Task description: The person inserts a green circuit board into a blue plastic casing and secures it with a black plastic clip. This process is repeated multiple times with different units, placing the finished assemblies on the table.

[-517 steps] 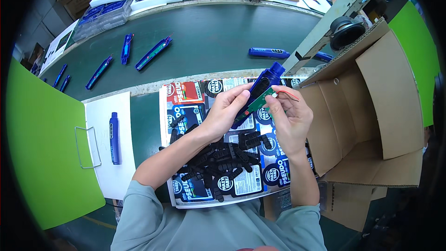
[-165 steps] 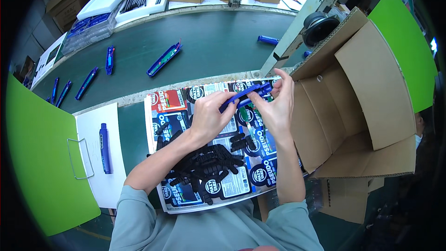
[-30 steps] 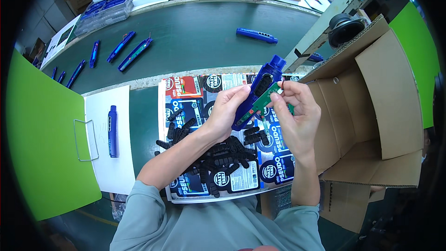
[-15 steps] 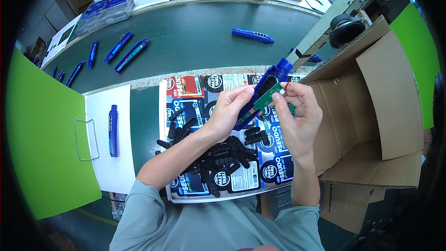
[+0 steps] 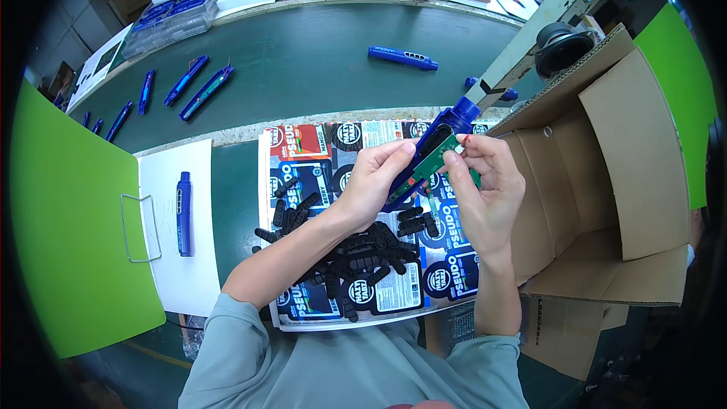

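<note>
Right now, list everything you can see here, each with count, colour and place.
blue housing: one, blue, held up in both hands above the printed sheet
circuit board: one, green, set in the housing's open side
black strips: a pile, black, on the printed sheet under the forearms
printed sheet: one, multicoloured, on the bench
blue units on belt: at least six, blue, spread along the dark green belt
blue unit on white pad: one, blue, lying left of the sheet
cardboard box: one, brown, open, at right
green panels: two, bright green, far left and far right
left hand: grips the housing
right hand: fingers on the board
</note>
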A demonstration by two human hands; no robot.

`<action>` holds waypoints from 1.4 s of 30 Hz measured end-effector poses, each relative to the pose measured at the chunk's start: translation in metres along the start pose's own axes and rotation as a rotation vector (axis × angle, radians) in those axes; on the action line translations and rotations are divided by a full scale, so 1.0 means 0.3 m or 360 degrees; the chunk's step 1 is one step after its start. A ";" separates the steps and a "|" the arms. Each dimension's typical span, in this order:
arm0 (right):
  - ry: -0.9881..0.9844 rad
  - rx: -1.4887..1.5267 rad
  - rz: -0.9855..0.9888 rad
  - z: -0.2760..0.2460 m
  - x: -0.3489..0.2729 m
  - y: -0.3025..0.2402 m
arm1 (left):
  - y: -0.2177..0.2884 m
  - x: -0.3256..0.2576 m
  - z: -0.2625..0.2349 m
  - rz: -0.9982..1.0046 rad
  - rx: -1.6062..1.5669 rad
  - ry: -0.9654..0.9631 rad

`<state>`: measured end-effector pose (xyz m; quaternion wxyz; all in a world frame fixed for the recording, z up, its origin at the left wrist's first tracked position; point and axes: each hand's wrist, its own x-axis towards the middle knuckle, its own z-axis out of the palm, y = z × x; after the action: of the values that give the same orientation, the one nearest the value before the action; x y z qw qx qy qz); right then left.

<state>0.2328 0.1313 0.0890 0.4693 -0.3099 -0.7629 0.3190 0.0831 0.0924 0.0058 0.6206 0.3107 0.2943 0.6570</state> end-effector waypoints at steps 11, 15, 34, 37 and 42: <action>-0.0052 0.0001 -0.0014 -0.002 -0.004 -0.003 | 0.001 -0.006 0.004 -0.0044 0.0011 0.0041; -0.0023 -0.0016 0.0016 -0.010 -0.003 -0.025 | -0.002 0.001 0.007 -0.0064 -0.0013 -0.0027; 0.0462 -0.0444 -0.0287 -0.036 -0.071 0.066 | -0.040 -0.001 0.094 0.0059 0.0344 -0.0020; 0.0486 -0.0329 -0.0190 -0.029 -0.094 0.076 | -0.050 -0.018 0.136 0.0145 0.0533 0.0075; 0.0590 -0.0188 -0.0156 -0.036 -0.120 0.078 | -0.056 -0.033 0.165 0.0209 0.0738 0.0035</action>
<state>0.2601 0.1199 0.0560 0.5978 -0.3528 -0.6949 0.1878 0.1323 0.0834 0.0238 0.4854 0.4562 0.4231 0.6142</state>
